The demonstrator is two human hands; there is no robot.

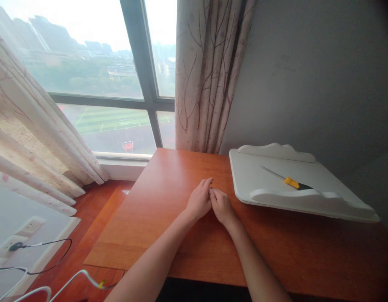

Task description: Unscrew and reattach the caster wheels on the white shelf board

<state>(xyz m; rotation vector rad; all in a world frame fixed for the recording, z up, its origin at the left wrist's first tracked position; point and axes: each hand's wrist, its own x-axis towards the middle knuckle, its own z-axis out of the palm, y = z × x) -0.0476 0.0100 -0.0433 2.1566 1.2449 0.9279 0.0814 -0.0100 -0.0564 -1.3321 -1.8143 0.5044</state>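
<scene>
My left hand (200, 199) and my right hand (221, 204) meet over the wooden table (143, 205), their fingers folded in and touching each other. No object shows in either hand, though the space between the palms is hidden. To the right of my hands lies a white board (269, 167) with a wavy-edged rail along each of two opposite sides. On it rests a screwdriver-like tool (291, 182) with a thin metal shaft and a yellow and black handle. Neither hand touches the board or the tool.
Behind the table hang a patterned curtain (200, 75) and a window (96, 79); a grey wall (307, 84) is at the right. Down at the left, a black plug (16, 246) sits in a wall socket, and a white cable (74, 274) runs near the table corner.
</scene>
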